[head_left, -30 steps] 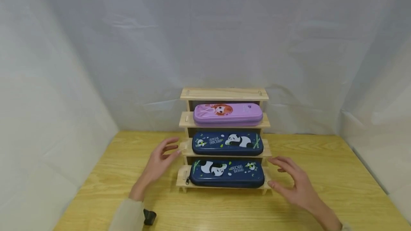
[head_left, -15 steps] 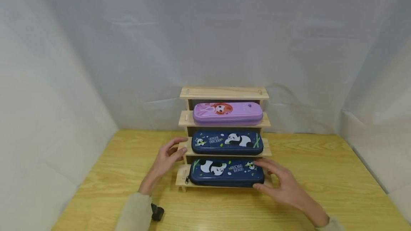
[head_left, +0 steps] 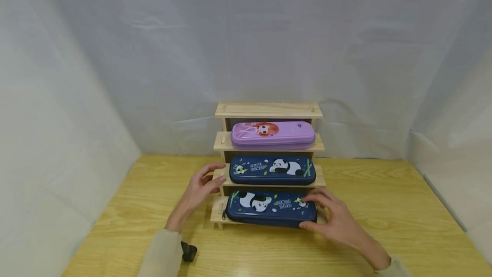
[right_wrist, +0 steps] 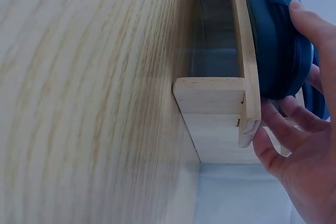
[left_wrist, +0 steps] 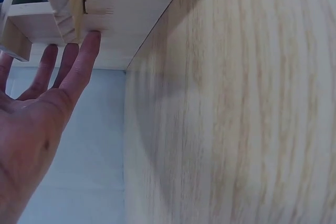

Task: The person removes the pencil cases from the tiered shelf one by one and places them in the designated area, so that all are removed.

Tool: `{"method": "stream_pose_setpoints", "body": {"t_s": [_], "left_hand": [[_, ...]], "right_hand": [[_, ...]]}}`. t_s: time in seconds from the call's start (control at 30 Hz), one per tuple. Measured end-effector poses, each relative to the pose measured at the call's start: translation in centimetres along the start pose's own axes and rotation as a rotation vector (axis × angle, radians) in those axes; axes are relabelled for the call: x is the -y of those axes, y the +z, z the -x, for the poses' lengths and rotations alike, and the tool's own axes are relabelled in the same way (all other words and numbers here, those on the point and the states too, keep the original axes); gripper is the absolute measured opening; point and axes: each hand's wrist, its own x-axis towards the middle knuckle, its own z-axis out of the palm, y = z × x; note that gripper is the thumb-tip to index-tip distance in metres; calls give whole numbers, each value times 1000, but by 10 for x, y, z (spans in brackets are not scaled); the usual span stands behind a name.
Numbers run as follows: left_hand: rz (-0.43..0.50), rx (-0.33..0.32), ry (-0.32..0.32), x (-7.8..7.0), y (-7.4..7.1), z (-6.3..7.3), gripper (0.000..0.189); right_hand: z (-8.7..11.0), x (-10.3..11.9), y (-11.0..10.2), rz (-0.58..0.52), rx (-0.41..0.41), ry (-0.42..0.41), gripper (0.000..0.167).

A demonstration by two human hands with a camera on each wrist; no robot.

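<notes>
While the rack (head_left: 269,109) is touched by the spread left hand (head_left: 197,190), apparently for steadiness, the lower panda case (head_left: 272,208), lying between both, is pinched at its nearest end by the right hand (head_left: 336,220).

Loc: sheeted-off work area, bldg type unclear | pale sheeting (head_left: 269,46) 3 sides | wood-grain tbl (head_left: 127,208)
</notes>
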Motion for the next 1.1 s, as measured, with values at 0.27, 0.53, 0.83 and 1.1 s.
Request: {"method": "stream_pose_setpoints", "body": {"t_s": [0.27, 0.53, 0.83, 1.1], "left_hand": [[10, -2, -10, 1, 1, -1, 40], [21, -4, -22, 1, 0, 0, 40], [19, -3, -29, 2, 1, -1, 40], [5, -4, -42, 3, 0, -2, 41]], "right_hand": [[-2, 4, -1, 11, 79, 121, 59], [-3, 8, -5, -28, 123, 197, 61], [2, 0, -17, -83, 122, 123, 75], [7, -7, -28, -100, 179, 134, 75]]}}
